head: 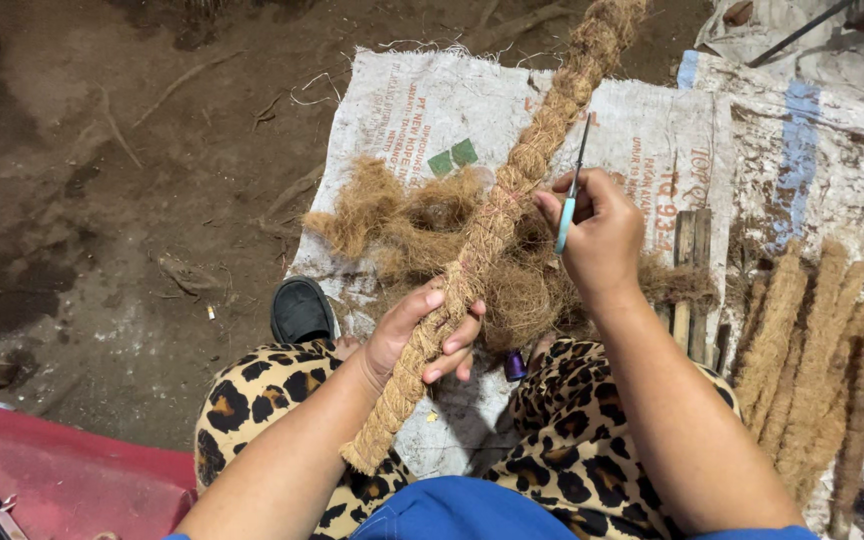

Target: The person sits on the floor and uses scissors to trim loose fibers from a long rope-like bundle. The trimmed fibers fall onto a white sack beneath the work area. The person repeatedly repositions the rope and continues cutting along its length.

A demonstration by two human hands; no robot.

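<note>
where the coir rope (512,190) runs past the top edge, its far end is cut off. left hand (422,335) is clamped round its lower part above the lap; right hand (600,235) pinches a thin blue-handled tool (572,190) beside it, tip hard to make out.

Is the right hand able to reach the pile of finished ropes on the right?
Probably yes. The finished ropes lie just beside the right arm, on the sack, with nothing between. But the right hand is busy: its fingers hold a thin blue-handled tool, so it would need to free up first.
</note>
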